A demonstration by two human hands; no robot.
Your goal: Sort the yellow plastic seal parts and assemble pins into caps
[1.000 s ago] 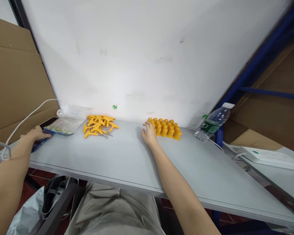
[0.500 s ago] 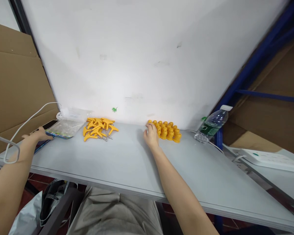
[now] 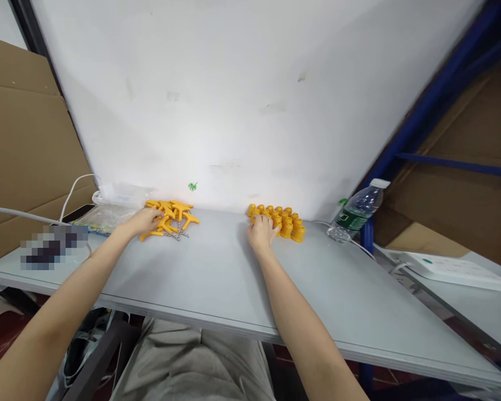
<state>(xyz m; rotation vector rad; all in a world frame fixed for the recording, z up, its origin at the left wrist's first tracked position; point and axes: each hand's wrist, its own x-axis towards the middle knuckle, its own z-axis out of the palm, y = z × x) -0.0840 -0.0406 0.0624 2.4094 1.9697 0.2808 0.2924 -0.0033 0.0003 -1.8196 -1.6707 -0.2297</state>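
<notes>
On the left of the table is a pile of yellow T-shaped handles (image 3: 186, 219) with thin silvery twisted ends. My left hand (image 3: 143, 221) reaches into the near left side of this pile, fingers stretched out and touching the pieces; nothing is visibly lifted. Right of centre stand yellow ribbed cups (image 3: 287, 227), closely packed in rows with their narrow ends up. At the left end of the rows, my right hand (image 3: 260, 231) has its fingers curled over a front cup; the hand partly hides it.
A plastic water bottle (image 3: 358, 213) leans at the right, near a white power strip (image 3: 455, 270). A clear plastic bag (image 3: 106, 216) and a blurred-out patch (image 3: 52, 248) are at the left. A white cable (image 3: 20, 212) crosses there. A white panel (image 3: 234, 111) rises behind the table.
My left hand has left the dark phone-like object and bag at the far left and moved right to the yellow handles. My right hand has shifted slightly over the front cups.
</notes>
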